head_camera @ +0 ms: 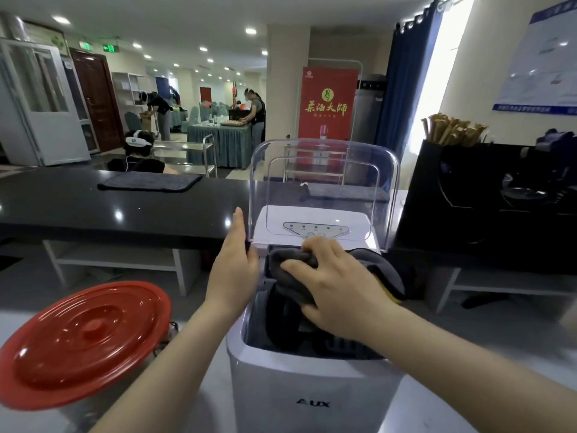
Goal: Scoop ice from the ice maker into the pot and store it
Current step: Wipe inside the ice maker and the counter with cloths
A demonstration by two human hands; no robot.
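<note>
we are gripping a crumpled dark grey cloth [290, 285] in our right hand [337, 285] inside the open white box-shaped ice maker [312, 385], our left hand [234, 260] is resting flat against its raised clear plastic lid [324, 170], and the round red pot lid [84, 342] is sitting off to the left, nearer that hand.

A folded grey towel [150, 181] lies on the black far bench [78, 210], left. Behind it sits a person in a white headset [137, 148]. A red banner [326, 104] stands far centre, a blue curtain [406, 82] just right of it. Brown wrapped sticks [452, 131] stand upright in a black holder [437, 195], right.
</note>
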